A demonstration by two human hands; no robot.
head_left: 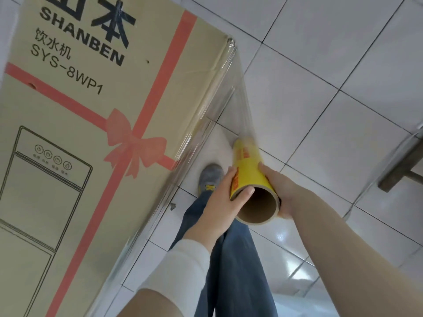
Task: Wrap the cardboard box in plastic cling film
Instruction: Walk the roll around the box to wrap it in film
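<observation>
While the left hand (217, 202) and right hand (283, 191) both grip the cling film roll (246, 165), the cardboard box (91, 115) stands at left (left hand nearer); the roll's long axis roughly parallels its corner edge, film (231, 94) taut between.

Both hands grip the roll (248, 173) — film (231, 106) reaches the box (96, 124).

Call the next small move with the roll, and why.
Probably carry the roll round the cardboard box to its next side, keeping tension. The left hand and right hand both grip the roll, and the film runs taut from it to the box's corner edge.
</observation>
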